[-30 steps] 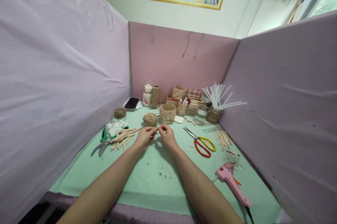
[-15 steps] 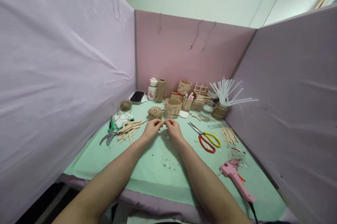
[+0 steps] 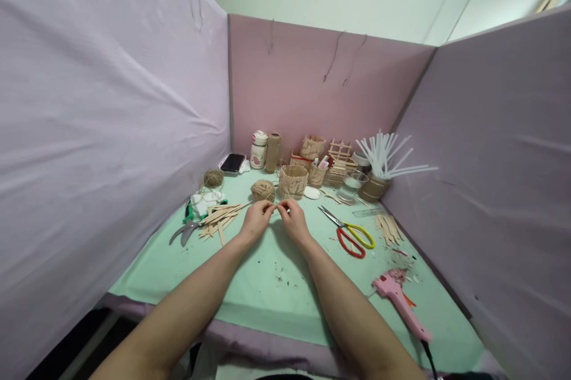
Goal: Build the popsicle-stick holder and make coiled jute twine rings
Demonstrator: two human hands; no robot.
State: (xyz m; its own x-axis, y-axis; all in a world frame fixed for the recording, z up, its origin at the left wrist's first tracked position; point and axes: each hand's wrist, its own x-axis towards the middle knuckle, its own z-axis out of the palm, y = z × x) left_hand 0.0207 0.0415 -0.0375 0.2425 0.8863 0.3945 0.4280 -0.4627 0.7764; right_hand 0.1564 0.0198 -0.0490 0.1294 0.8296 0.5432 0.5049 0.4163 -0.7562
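Observation:
My left hand (image 3: 257,219) and my right hand (image 3: 292,219) meet over the middle of the table, fingertips almost touching. Both are closed in a pinch on a thin strand of twine, mostly hidden by the fingers. Just behind my left hand lies a ball of twine (image 3: 263,190). A woven-looking basket (image 3: 293,182) of light wooden pieces stands right behind my right hand. Flat wooden sticks (image 3: 220,220) are heaped to the left of my left hand. Scissors (image 3: 347,230) with red and yellow handles lie open to the right.
Pruning shears (image 3: 186,231) lie at the left. A pink glue gun (image 3: 401,302) rests at the front right. Behind are a water bowl (image 3: 351,185), white glue sticks (image 3: 381,157) in a pot, a phone (image 3: 232,163) and a white bottle (image 3: 258,151). Fabric partitions (image 3: 330,94) surround the table.
My fingertips have shifted very slightly and drawn a little closer together, both hands still pinching. The things on the table have stayed in place.

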